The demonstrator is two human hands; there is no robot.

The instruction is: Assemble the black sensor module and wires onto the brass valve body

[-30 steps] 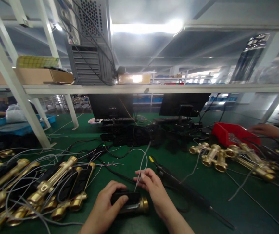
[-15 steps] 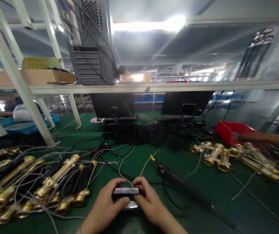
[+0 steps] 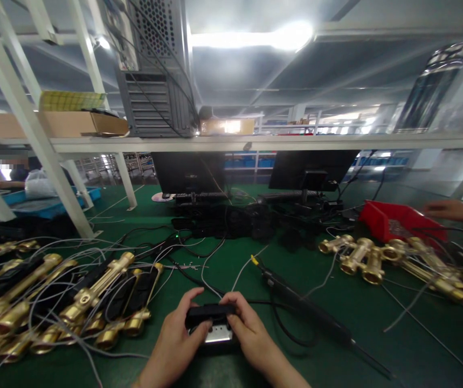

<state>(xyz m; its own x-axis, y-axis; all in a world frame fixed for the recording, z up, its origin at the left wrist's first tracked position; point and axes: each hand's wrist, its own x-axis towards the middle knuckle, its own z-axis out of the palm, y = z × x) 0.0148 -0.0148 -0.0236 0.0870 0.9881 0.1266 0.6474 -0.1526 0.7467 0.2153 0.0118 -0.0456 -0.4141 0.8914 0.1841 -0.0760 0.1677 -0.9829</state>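
Both the left hand (image 3: 177,345) and the right hand (image 3: 251,339) were clamped on the small black plastic housing with a pale metal face (image 3: 211,323) between them, a stiff, probably light piece best gripped at its two ends, thin white wires (image 3: 211,269) trailing beyond the fingertips.

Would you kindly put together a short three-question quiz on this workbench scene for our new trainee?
1. True or false: both the left hand and the right hand grip the small black module.
2. Which lies on the wearer's left of the green mat?
A. the red bin
B. the pile of wired brass fittings
C. the two monitors
3. Fill in: thin white wires run from the module toward the ____ of the bench.

Key: 1 true; 2 B; 3 back.
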